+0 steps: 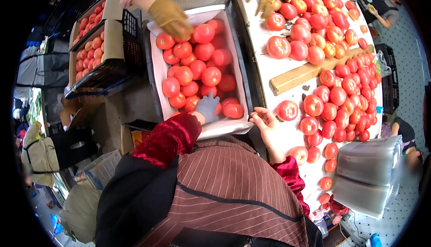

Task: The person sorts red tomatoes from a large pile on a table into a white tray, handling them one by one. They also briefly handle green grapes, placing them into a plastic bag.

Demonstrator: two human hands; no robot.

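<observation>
Resting down among the tomatoes, the left hand (208, 107) is seen in a grey glove at the near end of the white-lined crate (155, 63), fingers spread loosely over a red tomato (233, 110) at that end; whether it's actually gripped can't really be told, since the glove covers the contact. Just right of the crate, the bare right hand (266, 122) is laid open on the white table (269, 74), palm up-ish, nothing held, with a single tomato (287, 110) just beside its fingertips. Further right of the crate, a wooden slat (310, 72) is laid across the table between heaps of tomatoes. At the crate's far end, another person's tan-gloved hand (170, 18) is pressed onto the fruit.
</observation>
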